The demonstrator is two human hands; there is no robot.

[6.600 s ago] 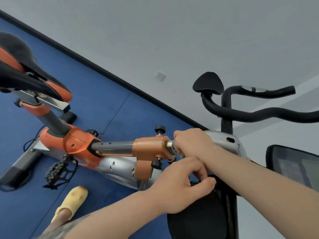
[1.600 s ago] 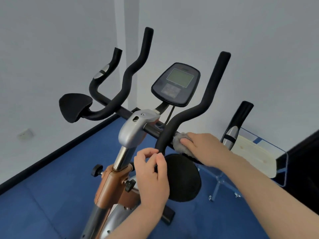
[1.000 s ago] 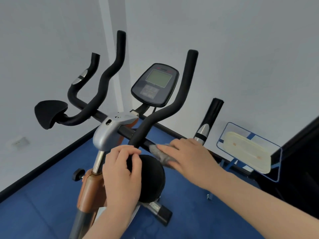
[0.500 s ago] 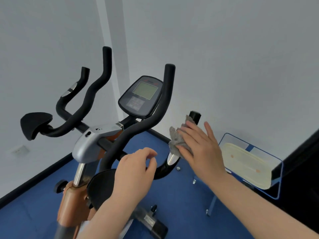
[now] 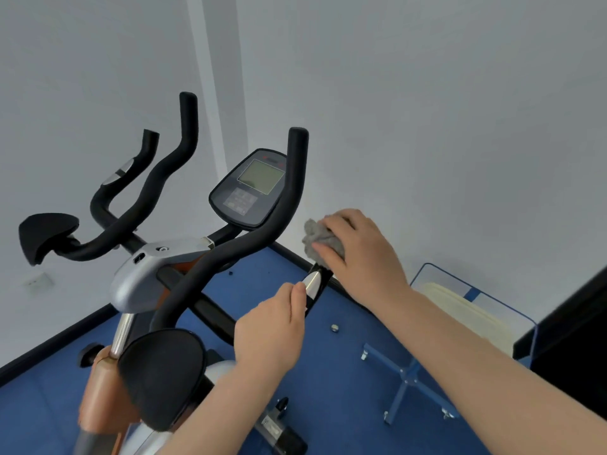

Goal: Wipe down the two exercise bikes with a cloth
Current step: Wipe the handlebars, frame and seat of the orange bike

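One exercise bike (image 5: 154, 277) with black handlebars, a silver stem housing and a console (image 5: 253, 188) fills the left and middle of the view. My right hand (image 5: 358, 254) grips a grey cloth (image 5: 320, 241) wrapped over the top of the bike's outer right handle, above its silver sensor band (image 5: 312, 280). My left hand (image 5: 272, 333) holds the same handle lower down, just below that band, fingers curled round it. A black elbow pad (image 5: 161, 372) sits in front of my left forearm. The second bike is out of view.
A blue-framed stand holding a cream pad (image 5: 469, 320) stands on the blue floor at right, with its cross base (image 5: 407, 382) near my right arm. A dark object (image 5: 574, 336) rises at far right. White walls (image 5: 427, 110) meet in a corner behind the bike.
My right hand has slid the cloth up the outer right handle to its tip. My left hand has moved from the elbow pad to grip that handle below the silver band.
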